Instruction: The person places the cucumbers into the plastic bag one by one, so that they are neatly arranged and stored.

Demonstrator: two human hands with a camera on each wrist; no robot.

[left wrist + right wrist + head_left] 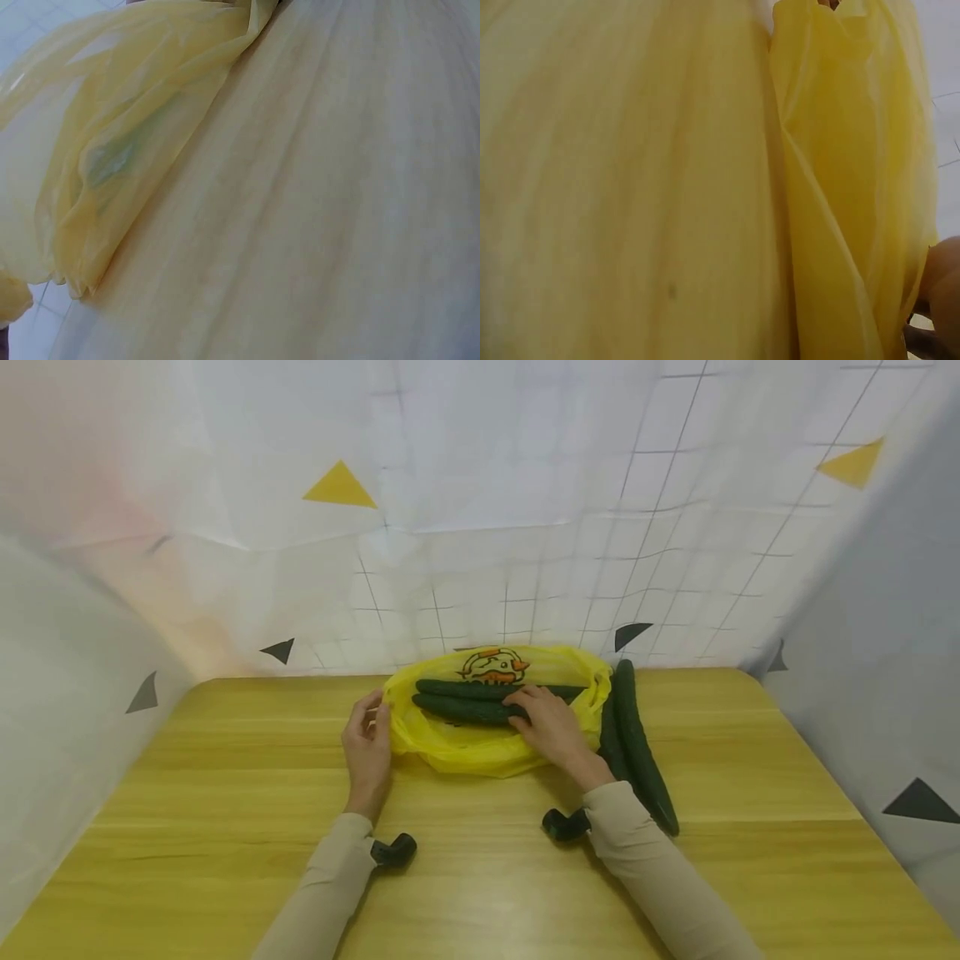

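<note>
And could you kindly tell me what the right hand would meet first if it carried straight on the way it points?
Most likely the rear cucumber in the yellow bag, just beyond the front cucumber that the right hand touches, though depth is unclear.

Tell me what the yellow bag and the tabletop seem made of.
Yellow bag: thin, slightly glossy plastic film, judging by its creases and translucency.
Tabletop: smooth, faintly shiny wood or wood-look laminate; the grain streaks leave that open.

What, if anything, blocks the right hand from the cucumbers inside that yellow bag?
Nothing visible does: the yellow bag gapes open, and the right hand reaches over its near rim, touching the nearer cucumber inside.
</note>
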